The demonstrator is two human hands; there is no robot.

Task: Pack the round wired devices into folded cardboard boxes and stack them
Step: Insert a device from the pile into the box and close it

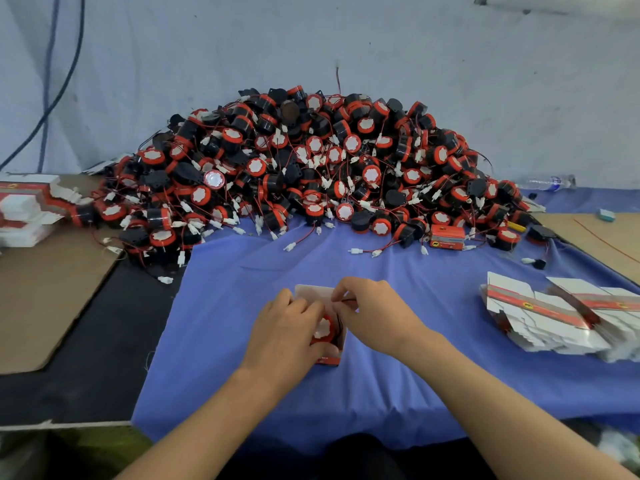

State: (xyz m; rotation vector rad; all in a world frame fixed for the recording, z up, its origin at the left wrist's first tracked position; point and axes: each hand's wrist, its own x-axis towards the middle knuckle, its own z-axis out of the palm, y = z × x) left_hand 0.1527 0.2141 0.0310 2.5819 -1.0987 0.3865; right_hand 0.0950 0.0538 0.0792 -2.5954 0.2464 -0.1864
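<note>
Device (pixel 323 330) seems light and rigid, wire (pixel 348 300) limp; left hand (pixel 287 327) fingers clamp the box (pixel 310 292), right hand (pixel 374 313) fingers pinch the wire.

We saw bright, even light that fell softly from above. Shadows were faint, with just a soft dark patch on the blue cloth (pixel 363 379) beside the small box (pixel 311 292). One shiny cap (pixel 214 179) in the pile (pixel 311 157) flashed white. The whole picture was a little fuzzy, and the box and the thin wire (pixel 347 300) looked smeared. The wide lens bent the counter (pixel 97 358) at the sides, and the bottom corners were dark.
</note>
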